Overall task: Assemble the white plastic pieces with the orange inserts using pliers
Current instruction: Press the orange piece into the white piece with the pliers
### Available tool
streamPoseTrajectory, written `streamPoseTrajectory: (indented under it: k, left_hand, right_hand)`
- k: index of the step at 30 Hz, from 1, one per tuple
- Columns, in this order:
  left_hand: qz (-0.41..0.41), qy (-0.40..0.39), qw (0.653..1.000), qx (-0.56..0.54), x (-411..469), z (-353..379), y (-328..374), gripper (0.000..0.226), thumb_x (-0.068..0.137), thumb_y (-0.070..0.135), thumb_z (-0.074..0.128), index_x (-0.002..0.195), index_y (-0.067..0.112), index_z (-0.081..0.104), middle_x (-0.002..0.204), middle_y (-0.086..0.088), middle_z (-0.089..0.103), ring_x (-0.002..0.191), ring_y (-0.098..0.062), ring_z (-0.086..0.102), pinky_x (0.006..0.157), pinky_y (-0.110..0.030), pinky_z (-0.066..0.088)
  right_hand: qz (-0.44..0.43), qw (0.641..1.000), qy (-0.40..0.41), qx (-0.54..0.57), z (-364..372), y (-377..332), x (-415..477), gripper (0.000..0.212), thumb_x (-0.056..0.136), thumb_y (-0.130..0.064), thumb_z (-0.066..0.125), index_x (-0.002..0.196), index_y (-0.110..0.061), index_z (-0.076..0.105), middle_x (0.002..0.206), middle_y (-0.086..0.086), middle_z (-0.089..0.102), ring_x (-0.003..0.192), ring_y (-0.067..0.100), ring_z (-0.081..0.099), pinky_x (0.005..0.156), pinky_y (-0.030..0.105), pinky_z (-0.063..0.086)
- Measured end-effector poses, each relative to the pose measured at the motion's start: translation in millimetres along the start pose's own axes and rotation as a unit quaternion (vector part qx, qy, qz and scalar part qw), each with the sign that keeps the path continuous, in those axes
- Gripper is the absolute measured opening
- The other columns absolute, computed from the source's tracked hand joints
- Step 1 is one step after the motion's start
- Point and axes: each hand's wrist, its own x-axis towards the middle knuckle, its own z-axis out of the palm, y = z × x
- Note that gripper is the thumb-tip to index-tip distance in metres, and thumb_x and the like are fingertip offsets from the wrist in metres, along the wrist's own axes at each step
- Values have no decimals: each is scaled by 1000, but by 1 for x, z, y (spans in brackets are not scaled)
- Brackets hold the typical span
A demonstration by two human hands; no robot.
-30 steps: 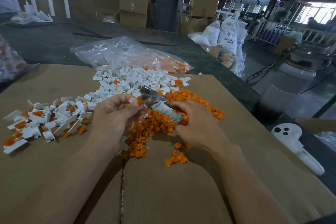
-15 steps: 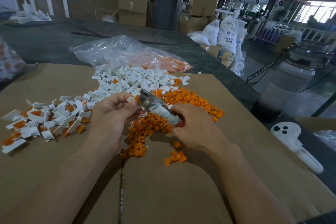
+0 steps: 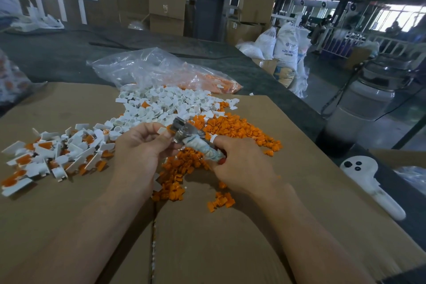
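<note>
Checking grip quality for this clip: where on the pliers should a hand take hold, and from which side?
The pliers are probably best gripped by the wrapped handles, from the near right, as the right hand does: the metal head points up-left at the white piece the left hand pinches.

The right hand [image 3: 244, 166] covers the handle ends of the pliers [image 3: 187, 134].
</note>
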Motion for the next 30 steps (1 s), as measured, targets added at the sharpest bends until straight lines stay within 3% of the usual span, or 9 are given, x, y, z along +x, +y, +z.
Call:
streamPoseTrajectory:
  k: [9, 14, 19, 24, 28, 30]
  left_hand:
    - [-12, 6, 1000, -8, -2, 1, 4, 17, 83, -3, 57, 71, 9, 58, 59, 0, 69, 54, -12, 66, 50, -19, 54]
    - [-44, 14, 997, -56, -1, -1, 3, 15, 87, 0, 55, 74, 8, 58, 61, -1, 68, 58, -12, 67, 52, -18, 53]
    - [-102, 77, 982, -138, 10, -6, 5, 14, 93, 15, 53, 83, 6, 56, 62, -3, 71, 58, -12, 68, 47, -17, 51]
    - [-86, 175, 962, -192, 16, -18, 9, 24, 96, 26, 48, 78, 11, 53, 55, 2, 68, 52, -7, 66, 47, -14, 49]
    - [-69, 249, 940, -222, 21, -27, 12, 27, 99, 31, 41, 79, 14, 49, 50, 6, 65, 52, -4, 65, 51, -14, 49]
    - [-58, 270, 930, -243, 24, -32, 13, 22, 99, 29, 39, 90, 12, 49, 49, 6, 65, 54, -6, 66, 54, -15, 49]
  right_hand:
    - [-20, 999, 24, 15, 7, 4, 1, 18, 85, -32, 60, 78, -21, 48, 67, -4, 51, 59, 10, 46, 47, 25, 31]
    - [12, 996, 88, 16, 7, 15, 5, 24, 80, -42, 64, 87, -23, 50, 80, -10, 47, 69, 6, 41, 52, 19, 28]
    - [99, 985, 145, 0, 4, 32, 9, 45, 75, -56, 62, 102, -21, 57, 91, -8, 49, 81, 7, 44, 56, 20, 29]
    - [165, 979, 115, -10, 1, 49, 11, 62, 72, -59, 65, 117, -17, 55, 112, 1, 57, 101, 18, 53, 70, 27, 33]
    - [195, 977, 80, -27, 0, 53, 12, 62, 70, -59, 67, 113, -16, 54, 111, 1, 57, 99, 19, 53, 70, 30, 36]
    - [204, 976, 67, -28, -1, 54, 12, 61, 69, -59, 68, 111, -16, 54, 109, 1, 57, 96, 19, 53, 70, 31, 39]
